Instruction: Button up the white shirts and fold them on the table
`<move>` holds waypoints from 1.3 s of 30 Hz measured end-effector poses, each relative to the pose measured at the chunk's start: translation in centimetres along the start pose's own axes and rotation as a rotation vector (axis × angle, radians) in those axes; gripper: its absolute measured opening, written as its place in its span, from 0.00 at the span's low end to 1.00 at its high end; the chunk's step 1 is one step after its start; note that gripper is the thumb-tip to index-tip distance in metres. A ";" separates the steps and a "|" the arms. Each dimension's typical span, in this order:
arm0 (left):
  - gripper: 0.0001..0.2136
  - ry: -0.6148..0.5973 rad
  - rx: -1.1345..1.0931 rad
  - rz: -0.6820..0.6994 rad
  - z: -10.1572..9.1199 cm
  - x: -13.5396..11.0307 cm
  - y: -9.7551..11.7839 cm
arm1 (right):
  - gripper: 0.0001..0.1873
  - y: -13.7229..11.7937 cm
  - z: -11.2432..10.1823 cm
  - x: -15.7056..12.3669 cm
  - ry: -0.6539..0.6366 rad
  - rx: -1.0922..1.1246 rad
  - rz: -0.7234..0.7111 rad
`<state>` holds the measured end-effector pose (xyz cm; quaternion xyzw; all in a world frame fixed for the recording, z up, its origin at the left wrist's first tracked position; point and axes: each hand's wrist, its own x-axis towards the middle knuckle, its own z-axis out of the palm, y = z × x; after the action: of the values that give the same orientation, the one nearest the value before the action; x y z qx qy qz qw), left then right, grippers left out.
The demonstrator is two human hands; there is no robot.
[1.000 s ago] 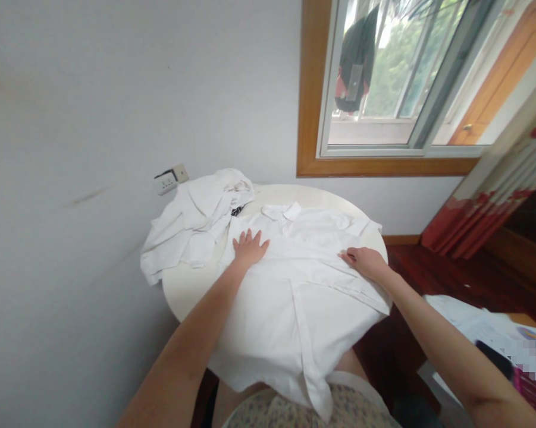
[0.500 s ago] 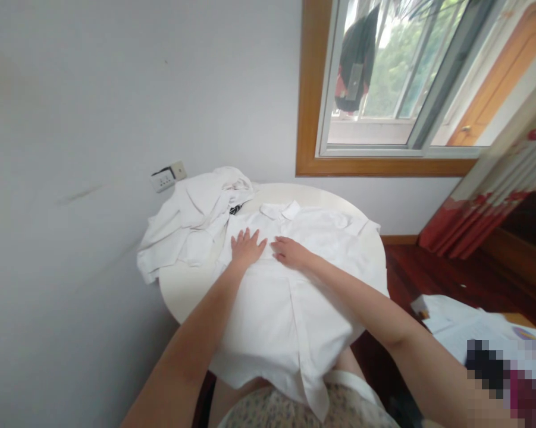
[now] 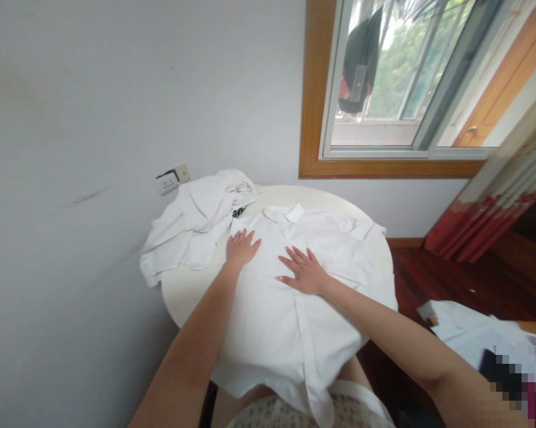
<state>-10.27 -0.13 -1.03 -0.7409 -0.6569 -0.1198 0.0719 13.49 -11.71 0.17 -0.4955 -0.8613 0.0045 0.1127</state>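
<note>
A white collared shirt (image 3: 268, 315) lies spread over a round white table (image 3: 182, 297), its collar toward the wall and its hem hanging over the near edge onto my lap. My left hand (image 3: 242, 248) rests flat on the upper left part of the shirt, fingers stretched out. On the middle of the shirt, right of the button strip, my right hand (image 3: 304, 271) lies palm down with its fingers spread. Neither hand grips the cloth. The shirt's right sleeve is bunched near the table's right edge.
A heap of white clothing (image 3: 191, 220) lies at the table's left, against the wall, partly hanging over the edge. A wall socket (image 3: 167, 182) is just behind it. Papers (image 3: 468, 333) are at the lower right. A curtain (image 3: 486, 202) hangs beside the window.
My right hand has moved right and nearer to me across the shirt, and its fingers have spread. My left hand has shifted slightly left. The view has tilted a little.
</note>
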 end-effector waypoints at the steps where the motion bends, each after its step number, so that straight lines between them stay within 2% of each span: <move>1: 0.28 0.000 0.005 0.000 0.1 0.1 -0.3 | 0.35 0.2 -0.1 -0.5 0.006 -0.003 0.006; 8: 0.29 0.024 0.018 -0.014 0.7 1.1 -1.9 | 0.33 3.0 -0.9 -5.2 0.056 -0.053 0.075; 15: 0.27 0.042 0.026 -0.056 0.9 1.4 -2.0 | 0.31 5.1 -1.5 -9.4 0.096 -0.108 0.201; 20: 0.27 0.020 0.036 -0.099 0.6 1.6 -1.8 | 0.33 5.7 -1.1 -11.4 0.143 -0.139 0.329; 24: 0.26 0.047 0.054 -0.094 0.2 1.8 -1.6 | 0.32 6.5 -0.7 -13.0 0.159 -0.158 0.383; 32: 0.27 0.078 0.086 -0.099 0.2 3.1 -1.7 | 0.29 7.5 -0.5 -14.5 0.158 -0.165 0.400; 39: 0.27 0.089 0.175 -0.005 0.4 4.7 -2.4 | 0.29 7.4 -0.8 -14.4 0.153 -0.165 0.383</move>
<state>-12.07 4.79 -0.27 -0.7241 -0.6628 -0.0951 0.1654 26.94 -20.36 -2.69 -0.6566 -0.7377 -0.0824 0.1340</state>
